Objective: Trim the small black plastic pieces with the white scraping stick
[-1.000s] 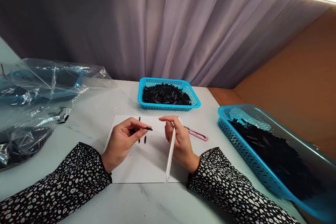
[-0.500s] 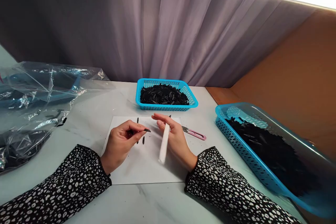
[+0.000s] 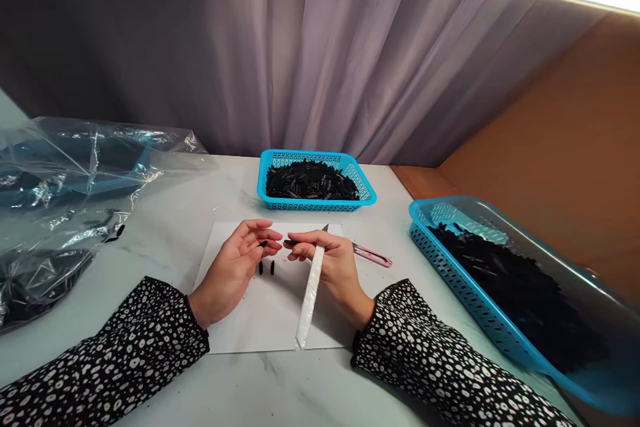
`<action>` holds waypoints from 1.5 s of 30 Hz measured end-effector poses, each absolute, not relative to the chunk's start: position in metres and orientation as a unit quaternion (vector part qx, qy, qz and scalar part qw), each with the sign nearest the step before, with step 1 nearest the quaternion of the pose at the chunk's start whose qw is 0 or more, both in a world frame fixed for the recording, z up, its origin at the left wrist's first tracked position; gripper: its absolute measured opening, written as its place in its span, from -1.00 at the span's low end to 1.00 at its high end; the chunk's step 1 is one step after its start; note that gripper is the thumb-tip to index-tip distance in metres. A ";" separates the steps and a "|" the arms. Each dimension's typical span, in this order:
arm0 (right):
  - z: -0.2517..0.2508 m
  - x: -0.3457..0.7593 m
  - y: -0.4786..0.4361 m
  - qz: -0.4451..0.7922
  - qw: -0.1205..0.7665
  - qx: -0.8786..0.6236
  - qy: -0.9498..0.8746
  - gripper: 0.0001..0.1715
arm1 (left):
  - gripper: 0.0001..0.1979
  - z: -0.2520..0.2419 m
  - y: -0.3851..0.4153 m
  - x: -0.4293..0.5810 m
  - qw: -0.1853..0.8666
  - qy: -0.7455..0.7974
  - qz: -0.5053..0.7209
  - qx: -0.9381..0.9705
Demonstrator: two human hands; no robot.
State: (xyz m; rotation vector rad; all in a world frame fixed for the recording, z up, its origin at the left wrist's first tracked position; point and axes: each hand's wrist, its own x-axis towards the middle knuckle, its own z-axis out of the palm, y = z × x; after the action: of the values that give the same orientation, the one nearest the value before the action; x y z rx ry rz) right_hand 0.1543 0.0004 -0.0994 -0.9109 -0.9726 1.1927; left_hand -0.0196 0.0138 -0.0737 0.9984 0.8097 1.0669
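Observation:
My right hand [image 3: 343, 270] holds a knife with a white-wrapped handle [image 3: 311, 293], its small pointed blade [image 3: 325, 228] showing above the knuckles. A thin black strip [image 3: 289, 242] pokes out between the thumb and forefinger of that same hand. Opposite it, my left hand [image 3: 227, 273] is loosely curled, with a small black piece [image 3: 263, 244] between thumb and fingers. Two short black pieces [image 3: 273, 267] lie on a white board [image 3: 260, 327] beneath my hands. The fingers partly hide what is behind them.
A pink-handled cutter [image 3: 373, 255] lies right of the board. Behind it stands a blue basket [image 3: 317, 203] heaped with black pieces. A larger blue basket [image 3: 465, 300], also filled with black pieces, is at right. Clear plastic [image 3: 95, 167] covers more black material at left.
My left fingers have loosened and drawn back slightly. My right fingers have closed together and now pinch a black strip, while the white handle has swung a little to the left.

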 end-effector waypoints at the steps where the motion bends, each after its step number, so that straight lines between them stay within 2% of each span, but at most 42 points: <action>1: -0.099 0.154 0.000 0.522 0.626 -0.393 -0.425 -0.86 | -0.66 -0.075 0.015 -0.020 0.665 0.359 0.477 0.449; 5: -0.097 0.152 -0.002 0.549 0.626 -0.369 -0.413 -0.81 | -0.54 -0.079 0.018 -0.021 0.632 0.384 0.474 0.479; 9: -0.096 0.151 -0.004 0.588 0.612 -0.370 -0.378 -0.78 | -0.59 -0.076 0.017 -0.022 0.593 0.404 0.477 0.508; 13: -0.097 0.153 -0.003 0.527 0.582 -0.392 -0.480 -0.76 | -0.66 -0.073 0.013 -0.021 0.559 0.394 0.496 0.536; 19: -0.098 0.153 -0.007 0.457 0.568 -0.392 -0.562 -0.87 | -0.69 -0.075 0.008 -0.020 0.543 0.381 0.508 0.550; 23: -0.097 0.153 -0.009 0.455 0.573 -0.393 -0.558 -0.92 | -0.69 -0.078 0.009 -0.022 0.543 0.386 0.500 0.554; 25: -0.096 0.154 -0.008 0.468 0.577 -0.390 -0.544 -0.95 | -0.75 -0.078 0.012 -0.025 0.516 0.397 0.475 0.592; 29: -0.096 0.156 -0.005 0.501 0.585 -0.397 -0.500 -0.82 | -0.92 -0.078 0.021 -0.033 0.356 0.418 0.330 0.767; 33: -0.096 0.156 -0.003 0.549 0.581 -0.404 -0.444 -0.64 | -0.81 -0.085 0.029 -0.038 0.251 0.365 0.206 0.873; 38: -0.091 0.152 -0.008 0.621 0.578 -0.386 -0.361 -0.53 | -0.82 -0.092 0.031 -0.038 0.240 0.335 0.202 0.889; 45: -0.085 0.150 -0.012 0.632 0.571 -0.392 -0.347 -0.50 | -0.83 -0.083 0.029 -0.035 0.289 0.363 0.257 0.848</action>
State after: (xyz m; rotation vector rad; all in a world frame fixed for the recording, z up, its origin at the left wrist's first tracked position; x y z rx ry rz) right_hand 0.1501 -0.0122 -0.0848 -0.9204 -0.8136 1.4823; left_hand -0.0353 0.0294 -0.0834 2.2630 0.9676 0.6854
